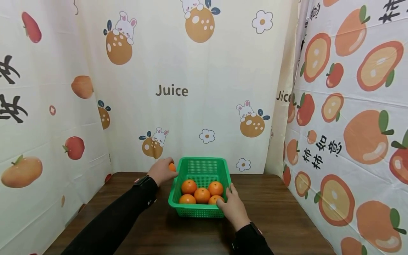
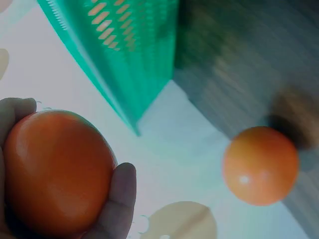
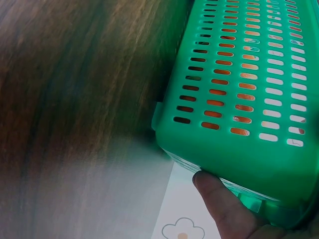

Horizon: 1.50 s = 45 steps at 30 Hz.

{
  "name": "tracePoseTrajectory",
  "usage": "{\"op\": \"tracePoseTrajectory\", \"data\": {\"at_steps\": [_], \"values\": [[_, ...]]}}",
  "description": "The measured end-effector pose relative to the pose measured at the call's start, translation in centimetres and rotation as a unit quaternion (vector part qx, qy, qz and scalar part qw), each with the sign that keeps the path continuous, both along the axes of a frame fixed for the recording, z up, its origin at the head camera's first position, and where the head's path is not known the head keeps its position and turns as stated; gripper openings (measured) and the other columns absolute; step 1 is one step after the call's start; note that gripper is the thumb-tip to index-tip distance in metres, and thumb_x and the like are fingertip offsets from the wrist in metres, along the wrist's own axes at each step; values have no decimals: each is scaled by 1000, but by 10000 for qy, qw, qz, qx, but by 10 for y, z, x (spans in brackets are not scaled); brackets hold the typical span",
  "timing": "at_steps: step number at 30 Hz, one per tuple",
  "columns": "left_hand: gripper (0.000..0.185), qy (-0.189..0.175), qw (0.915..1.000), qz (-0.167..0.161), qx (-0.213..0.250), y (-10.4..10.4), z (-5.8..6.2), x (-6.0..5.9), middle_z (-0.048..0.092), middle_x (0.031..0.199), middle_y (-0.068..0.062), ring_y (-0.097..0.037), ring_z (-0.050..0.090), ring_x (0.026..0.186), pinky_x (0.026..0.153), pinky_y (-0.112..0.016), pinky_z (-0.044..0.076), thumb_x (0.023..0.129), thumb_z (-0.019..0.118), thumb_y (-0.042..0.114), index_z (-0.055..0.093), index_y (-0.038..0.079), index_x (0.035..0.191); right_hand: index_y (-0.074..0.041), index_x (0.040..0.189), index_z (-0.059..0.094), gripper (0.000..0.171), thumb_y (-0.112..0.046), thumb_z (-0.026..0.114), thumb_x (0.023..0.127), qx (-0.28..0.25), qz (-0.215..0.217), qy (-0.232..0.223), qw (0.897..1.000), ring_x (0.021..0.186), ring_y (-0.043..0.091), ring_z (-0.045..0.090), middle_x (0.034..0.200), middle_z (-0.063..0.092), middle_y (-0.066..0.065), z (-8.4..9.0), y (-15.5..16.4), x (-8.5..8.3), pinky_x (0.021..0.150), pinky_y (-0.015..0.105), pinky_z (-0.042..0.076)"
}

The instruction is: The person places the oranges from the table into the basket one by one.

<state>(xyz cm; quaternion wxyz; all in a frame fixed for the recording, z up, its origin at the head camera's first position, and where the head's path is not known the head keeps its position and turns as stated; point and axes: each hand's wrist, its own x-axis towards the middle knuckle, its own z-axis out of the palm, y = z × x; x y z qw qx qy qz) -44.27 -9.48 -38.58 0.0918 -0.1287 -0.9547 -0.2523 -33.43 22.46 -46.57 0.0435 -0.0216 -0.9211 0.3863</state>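
Observation:
A green plastic basket (image 1: 204,212) with slotted walls stands on the table. Several oranges (image 1: 202,195) lie in its near half. My left hand (image 1: 160,171) grips another orange (image 2: 60,172) just outside the basket's far left side, with the fingers curled round the fruit. One more orange (image 2: 261,166) sits on the table near that hand; in the head view it is hidden. At the basket's right rim my right hand (image 1: 235,209) holds on, the thumb over the rim by the nearest right orange and a finger (image 3: 217,199) against the outer side.
The dark wooden table (image 1: 280,219) reaches back to a cream curtain (image 1: 223,71) printed with fruit and rabbits. Printed cloths hang along the left side (image 1: 47,117) and the right side (image 1: 328,148).

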Motion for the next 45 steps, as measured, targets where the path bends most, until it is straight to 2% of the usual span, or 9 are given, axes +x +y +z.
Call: {"op": "tracePoseTrajectory", "data": {"at_steps": [9,17,23,30,34,37,41,43,45], "values": [[38,-1,9994,-278,226,36,12,-6,67,92,-5,-21,59,77,66,-30,48,86,83,30,68,12,116,3,162,40,75,-32,63,99,-31,21,101,9999,155,45,38,179,17,13,1,2,3,120,65,38],[44,-486,9968,-434,463,60,2,-7,66,93,-5,-20,61,77,67,-32,49,86,83,31,68,12,122,2,162,39,76,-33,64,100,-52,27,22,10000,156,45,37,180,16,12,2,0,3,120,65,37],[46,-586,9966,-448,368,65,-4,-6,66,92,-5,-20,60,78,67,-33,48,85,84,32,67,14,123,1,163,39,77,-35,64,99,-94,-11,-19,10000,157,45,35,180,16,11,1,-2,3,121,66,36],[41,-809,9948,-528,326,64,-1,-3,66,90,-4,-20,59,78,70,-33,47,84,86,31,67,13,116,3,161,40,77,-33,64,97,-62,-30,56,10000,156,45,36,180,16,12,-1,-1,7,121,65,36],[37,-957,9929,-625,323,62,-1,-6,66,93,-5,-21,59,79,68,-34,47,84,86,32,67,15,111,2,161,41,78,-33,65,96,-73,-50,35,10000,157,44,36,180,16,11,-1,-1,7,121,65,36],[35,-1154,9888,-814,476,59,-4,-10,67,96,-5,-22,60,79,67,-34,48,85,86,35,67,17,108,2,161,41,77,-32,65,96,-65,-61,28,10000,156,45,36,180,17,12,0,-1,7,121,66,36],[38,-1695,9755,-1085,888,56,-5,-15,67,102,-8,-24,63,83,65,-37,54,86,84,40,68,19,113,2,162,40,78,-32,65,96,-79,-45,-35,10000,157,44,35,180,16,11,1,0,6,121,66,35],[40,-1954,9687,-1149,1013,55,-4,-15,66,107,-9,-25,64,86,66,-40,57,86,84,40,68,19,116,2,162,40,78,-32,65,96,-90,-35,-47,9999,157,44,35,180,16,11,1,0,6,122,65,35],[42,-2060,9667,-1157,977,53,-2,-16,66,109,-10,-26,64,88,65,-42,59,86,83,41,67,19,118,1,162,40,78,-32,64,97,-102,-23,-44,9999,157,43,35,180,15,10,2,0,6,122,65,35]]}}
